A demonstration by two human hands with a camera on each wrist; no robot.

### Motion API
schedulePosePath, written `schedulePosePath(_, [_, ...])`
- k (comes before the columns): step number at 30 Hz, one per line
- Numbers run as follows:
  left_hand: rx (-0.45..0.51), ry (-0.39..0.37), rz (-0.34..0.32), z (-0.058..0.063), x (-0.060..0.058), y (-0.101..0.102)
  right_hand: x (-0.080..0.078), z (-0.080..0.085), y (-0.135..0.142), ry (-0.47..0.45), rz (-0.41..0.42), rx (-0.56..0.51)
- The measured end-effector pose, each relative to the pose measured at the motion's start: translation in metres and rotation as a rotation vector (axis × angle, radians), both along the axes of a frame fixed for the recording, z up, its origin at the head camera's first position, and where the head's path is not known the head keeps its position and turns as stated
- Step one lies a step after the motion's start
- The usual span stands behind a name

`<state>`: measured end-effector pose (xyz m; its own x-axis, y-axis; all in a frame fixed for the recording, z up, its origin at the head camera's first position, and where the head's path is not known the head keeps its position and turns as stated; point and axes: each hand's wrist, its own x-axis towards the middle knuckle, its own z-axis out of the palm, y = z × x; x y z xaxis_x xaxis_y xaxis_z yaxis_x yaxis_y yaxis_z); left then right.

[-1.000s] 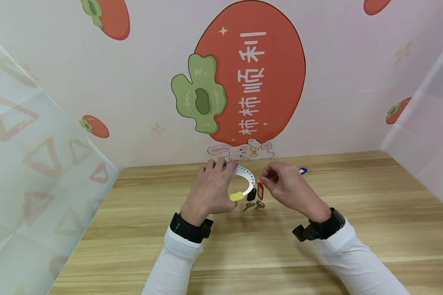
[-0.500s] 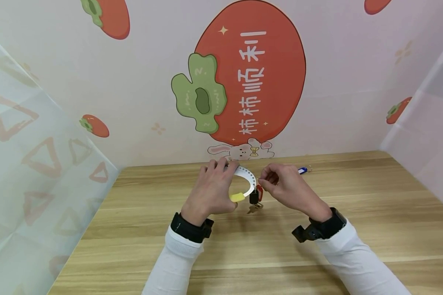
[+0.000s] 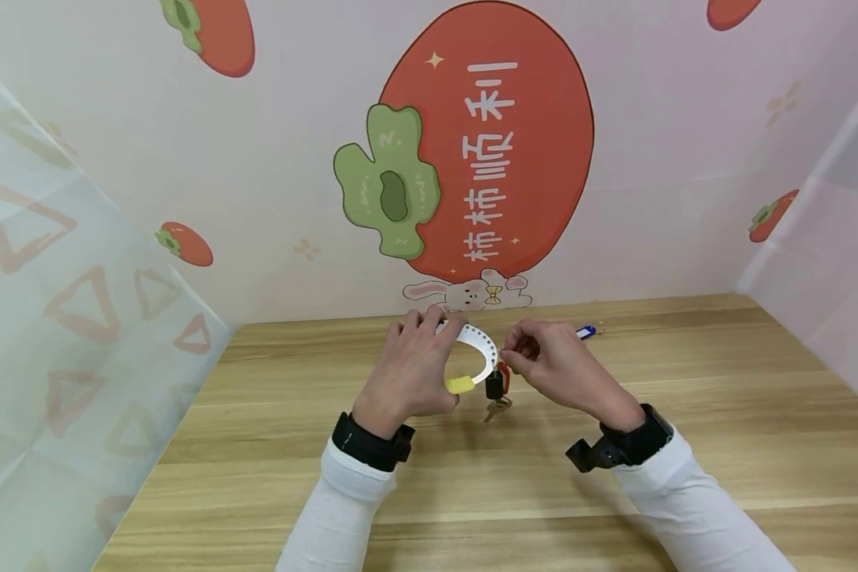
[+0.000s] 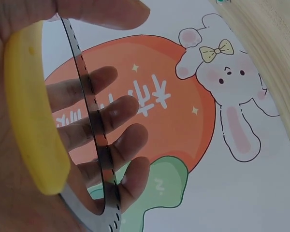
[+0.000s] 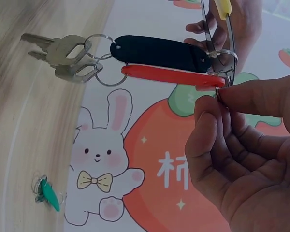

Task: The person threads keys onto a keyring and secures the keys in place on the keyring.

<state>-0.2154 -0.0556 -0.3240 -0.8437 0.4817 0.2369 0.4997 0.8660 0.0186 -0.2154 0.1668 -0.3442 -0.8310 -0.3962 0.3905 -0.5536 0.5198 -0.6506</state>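
In the head view my left hand (image 3: pixel 409 365) holds a curved metal band with holes (image 3: pixel 481 343) by its yellow grip (image 3: pixel 461 385). The left wrist view shows the yellow grip (image 4: pixel 36 111) against the palm and fingers behind the band. To its right, my right hand (image 3: pixel 554 361) pinches the small metal ring of a red key tag (image 5: pixel 171 75) between thumb and fingers, beside the band. A black key tag (image 5: pixel 157 52) hangs alongside, its ring apparently around the band. A key (image 5: pixel 67 50) dangles from each tag.
A blue key tag (image 3: pixel 585 331) lies on the wooden table (image 3: pixel 472 508) behind my right hand. In the right wrist view a green tag (image 5: pixel 49 194) with a ring rests on the table. A printed backdrop (image 3: pixel 286 159) stands at the table's back edge.
The red and black key tags swing closer together and hang slightly lower, their keys now overlapping. The right hand shifts slightly, still pinching the ring. The left hand stays almost still.
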Motion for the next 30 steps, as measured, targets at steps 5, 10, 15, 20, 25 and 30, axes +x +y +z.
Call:
schedulePosePath(5, [0.001, 0.000, 0.001, 0.0004, 0.0002, 0.0005, 0.0005, 0.0005, 0.0000, -0.021, 0.000, 0.001])
schedulePosePath(10, [-0.005, 0.014, 0.001, 0.0003, 0.0005, 0.0009, 0.0012, 0.0010, 0.0003, -0.046, 0.000, 0.005])
schedulePosePath(15, [-0.008, 0.020, 0.000, -0.0001, 0.0007, 0.0010, 0.0013, 0.0012, -0.0012, -0.062, -0.002, 0.017])
schedulePosePath(20, [-0.003, 0.021, -0.007, -0.0003, 0.0009, 0.0017, 0.0014, 0.0007, -0.0020, -0.025, -0.017, 0.035])
schedulePosePath(25, [0.025, 0.004, -0.002, -0.0005, 0.0012, 0.0016, 0.0011, 0.0007, -0.0016, 0.040, -0.026, 0.030])
schedulePosePath(30, [0.052, -0.015, 0.017, -0.0010, 0.0011, 0.0017, -0.0011, 0.0003, 0.0009, 0.007, -0.019, -0.017])
